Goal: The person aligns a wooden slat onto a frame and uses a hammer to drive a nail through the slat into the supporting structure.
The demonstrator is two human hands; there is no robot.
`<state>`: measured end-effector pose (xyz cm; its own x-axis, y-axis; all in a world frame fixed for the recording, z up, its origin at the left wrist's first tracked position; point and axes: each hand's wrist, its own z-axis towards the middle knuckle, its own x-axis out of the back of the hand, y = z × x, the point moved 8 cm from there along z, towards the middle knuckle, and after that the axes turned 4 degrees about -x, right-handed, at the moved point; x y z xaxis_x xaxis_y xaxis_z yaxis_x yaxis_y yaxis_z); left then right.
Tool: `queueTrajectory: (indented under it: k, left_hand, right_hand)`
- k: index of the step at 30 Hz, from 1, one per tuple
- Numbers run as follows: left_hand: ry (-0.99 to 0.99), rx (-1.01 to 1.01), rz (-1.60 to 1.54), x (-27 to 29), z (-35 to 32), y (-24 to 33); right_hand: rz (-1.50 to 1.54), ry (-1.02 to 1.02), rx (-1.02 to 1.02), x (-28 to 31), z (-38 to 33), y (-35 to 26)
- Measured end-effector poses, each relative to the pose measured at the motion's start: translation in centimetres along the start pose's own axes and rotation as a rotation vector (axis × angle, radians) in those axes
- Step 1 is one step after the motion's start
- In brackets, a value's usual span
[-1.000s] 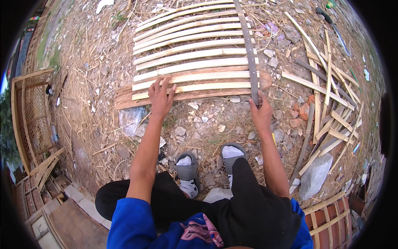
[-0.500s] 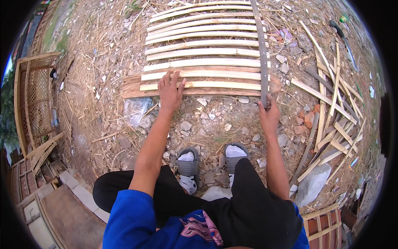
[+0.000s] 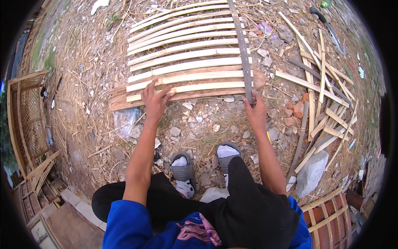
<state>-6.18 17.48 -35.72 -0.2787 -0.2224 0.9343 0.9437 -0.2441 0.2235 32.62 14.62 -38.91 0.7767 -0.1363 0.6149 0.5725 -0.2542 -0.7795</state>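
Several pale, narrow bamboo slats point(image 3: 185, 66) lie side by side on the ground, with gaps between them. A dark grey strip point(image 3: 241, 45) with small dots along it crosses their right ends. Under the nearest slats is a reddish-brown wooden plank point(image 3: 118, 99). My left hand point(image 3: 154, 103) rests with fingers apart on the nearest slats, towards their left ends, not gripping them. At the strip's near end, my right hand point(image 3: 256, 111) pinches it between thumb and fingers.
To the right lies a heap of loose slats point(image 3: 327, 95), with a dark-handled saw point(image 3: 327, 27) beyond it. A grey rock point(image 3: 311, 174) sits nearer. Clear plastic point(image 3: 125, 121) lies by the plank. A latticed wooden frame point(image 3: 31, 112) stands at left; rubble surrounds my feet.
The whole view has shifted, so the slats appear farther left. My left hand's fingers have spread a little on the near slats. My right hand stays at the strip's near end.
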Motion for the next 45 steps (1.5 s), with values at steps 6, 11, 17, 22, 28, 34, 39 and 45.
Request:
queueTrajectory:
  k: [6, 11, 17, 22, 28, 34, 39, 45]
  left_hand:
    - [0.003, 0.028, 0.0, -0.4, -0.1, -0.1]
    - [0.006, 0.028, 0.018, -0.2, -0.8, -0.7]
    - [0.014, 0.018, -0.025, -0.9, -0.6, -0.5]
    - [0.027, 0.019, -0.039, -1.0, -0.6, -0.5]
    - [0.022, 0.041, -0.059, -0.4, -1.1, -0.9]
    - [0.082, 0.071, 0.005, 2.9, -1.2, -0.6]
    - [0.199, 0.255, 0.103, 9.5, -4.4, -7.3]
    - [-0.207, 0.753, 0.105, 10.0, -15.4, -19.4]
  right_hand:
    - [0.006, 0.025, 0.026, 0.5, -0.1, -0.7]
    - [0.034, 0.014, 0.001, -0.1, -0.3, -0.6]
    - [0.055, -0.063, -0.13, -0.2, -0.1, -0.5]
    - [-0.038, 0.027, -0.002, -0.1, -0.2, 0.3]
    - [0.041, -0.045, -0.113, -0.6, -0.2, 0.1]
    - [-0.016, -0.1, -0.086, 0.6, -0.2, 1.3]
    - [-0.064, -0.083, 0.036, 5.2, -1.6, -2.5]
    - [0.009, -0.162, 0.082, 5.7, -7.2, 0.8]
